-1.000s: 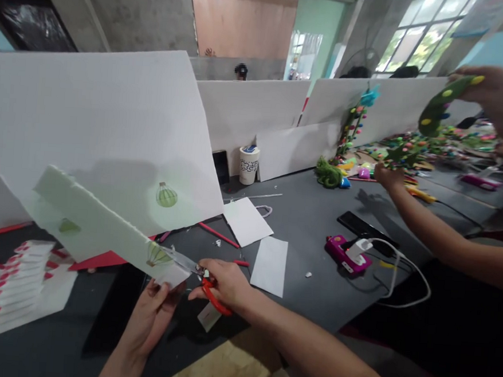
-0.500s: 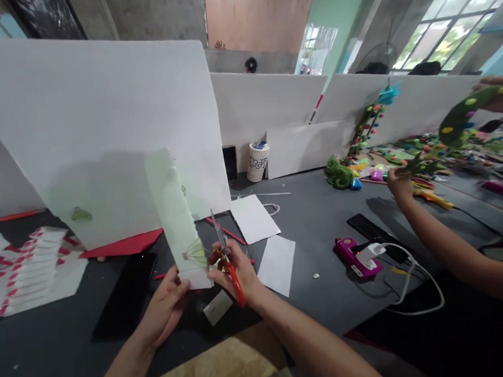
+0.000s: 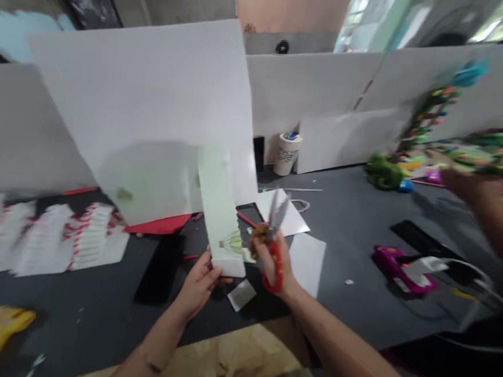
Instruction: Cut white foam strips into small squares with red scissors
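My left hand pinches the lower end of a long pale green paper strip that stands nearly upright; a green balloon picture is printed near its bottom. My right hand grips red-handled scissors, their blades pointing up and slightly apart, just right of the strip. A small white paper scrap lies on the dark table below both hands.
A big white board leans behind the strip. White sheets, a black phone, stacked red-and-white cards, a paper cup and a pink glue gun lie on the grey table. Another person's arm works at right among colourful decorations.
The view swung left and blurred. The strip has turned from slanting left to nearly upright. The scissors have come off the paper and now point upward beside it.
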A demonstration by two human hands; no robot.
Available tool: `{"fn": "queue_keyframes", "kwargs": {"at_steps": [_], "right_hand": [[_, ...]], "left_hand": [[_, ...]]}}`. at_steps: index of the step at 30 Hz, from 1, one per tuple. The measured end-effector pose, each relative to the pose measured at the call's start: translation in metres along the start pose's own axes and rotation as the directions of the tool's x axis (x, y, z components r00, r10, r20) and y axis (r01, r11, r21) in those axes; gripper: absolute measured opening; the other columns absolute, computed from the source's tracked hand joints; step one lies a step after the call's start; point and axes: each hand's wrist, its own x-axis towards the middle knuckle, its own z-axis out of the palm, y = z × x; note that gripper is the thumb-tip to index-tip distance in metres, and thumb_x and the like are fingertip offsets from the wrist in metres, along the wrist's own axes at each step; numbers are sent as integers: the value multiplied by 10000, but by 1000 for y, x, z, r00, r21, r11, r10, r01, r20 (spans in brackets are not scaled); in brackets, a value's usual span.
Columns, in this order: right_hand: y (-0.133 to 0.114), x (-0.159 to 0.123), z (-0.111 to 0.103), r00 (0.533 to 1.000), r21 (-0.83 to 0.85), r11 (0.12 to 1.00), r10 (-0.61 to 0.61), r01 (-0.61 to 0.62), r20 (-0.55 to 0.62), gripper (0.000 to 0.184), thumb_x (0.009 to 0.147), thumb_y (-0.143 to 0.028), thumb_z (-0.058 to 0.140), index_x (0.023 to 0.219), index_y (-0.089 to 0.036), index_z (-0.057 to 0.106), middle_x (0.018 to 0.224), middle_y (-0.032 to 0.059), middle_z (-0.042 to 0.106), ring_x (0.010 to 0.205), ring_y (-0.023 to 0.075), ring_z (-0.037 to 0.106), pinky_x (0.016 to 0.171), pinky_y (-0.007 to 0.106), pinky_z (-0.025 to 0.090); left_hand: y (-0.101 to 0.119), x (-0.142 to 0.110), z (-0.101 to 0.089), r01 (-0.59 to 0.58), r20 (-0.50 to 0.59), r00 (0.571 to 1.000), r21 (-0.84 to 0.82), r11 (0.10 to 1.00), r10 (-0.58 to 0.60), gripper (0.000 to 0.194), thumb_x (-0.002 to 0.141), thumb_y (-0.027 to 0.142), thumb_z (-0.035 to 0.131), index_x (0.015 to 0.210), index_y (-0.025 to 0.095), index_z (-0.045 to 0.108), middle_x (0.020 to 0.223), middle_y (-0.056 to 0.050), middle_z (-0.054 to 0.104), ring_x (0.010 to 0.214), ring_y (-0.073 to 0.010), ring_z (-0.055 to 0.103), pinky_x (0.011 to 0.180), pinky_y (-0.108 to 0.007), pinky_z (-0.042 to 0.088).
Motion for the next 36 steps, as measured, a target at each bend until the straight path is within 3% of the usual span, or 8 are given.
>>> {"fn": "queue_keyframes", "kwargs": {"at_steps": [3,6,9,12,19,31,34,36], "right_hand": [[5,0,-9,997,-189,979,-79,73,-21,342,864,-425,542,1140,-262,424,934,28,586,862,185,614,769,341,515],[12,-2,-12,963,-418,869,-218,266,160,532,808,-467,619,1227,-225,399,1082,101,574,991,251,596,856,421,495],[17,-7,-7,912,-530,750,-251,396,326,606,771,-492,672,1221,-176,419,1070,138,571,982,288,584,838,438,495],[15,-10,0,895,-579,698,-216,422,391,563,774,-495,671,1177,-161,463,1000,131,582,909,283,583,792,419,495],[13,-10,4,925,-690,630,-135,357,355,457,797,-475,637,1123,-173,532,951,122,606,829,279,599,720,407,497],[11,-11,1,890,-606,692,-118,391,440,607,755,-521,685,1188,-132,512,1040,160,577,939,294,586,821,447,502],[10,-9,-2,896,-626,674,-127,392,425,553,751,-508,689,1141,-143,545,996,143,585,902,288,590,788,435,507],[10,-7,-4,904,-580,721,-156,380,398,470,777,-481,666,1106,-167,546,953,107,601,830,249,600,732,385,514]], "left_hand": [[0,0,-3,-19,-7,1000,-35,999,19,424,719,209,766,1122,194,636,1046,-95,701,861,-200,670,672,-258,567],[1,0,-6,-36,-25,999,-88,995,34,442,721,198,766,1134,221,610,1063,-70,691,833,-171,661,663,-251,567],[1,-1,-5,-52,-43,998,-131,990,46,460,734,178,755,1159,233,587,1050,-55,685,839,-157,652,682,-244,566],[-1,-1,-4,-57,-56,997,-139,989,50,446,740,161,747,1148,234,584,1004,-41,686,805,-141,645,690,-247,564],[-4,0,-4,-66,-59,996,-111,992,60,512,716,165,765,1173,266,557,1050,-30,685,958,-175,647,819,-311,562],[4,-1,-4,-76,-117,991,-125,989,62,492,712,183,779,1144,266,559,1103,-24,657,970,-164,643,792,-261,564],[9,-1,-7,-73,-105,993,-136,988,58,455,703,179,785,1105,239,582,1019,-19,662,856,-139,653,708,-218,566],[11,-2,-12,-35,-59,998,-153,988,26,408,719,192,773,1086,218,596,959,-17,663,758,-114,651,647,-191,558]]}}
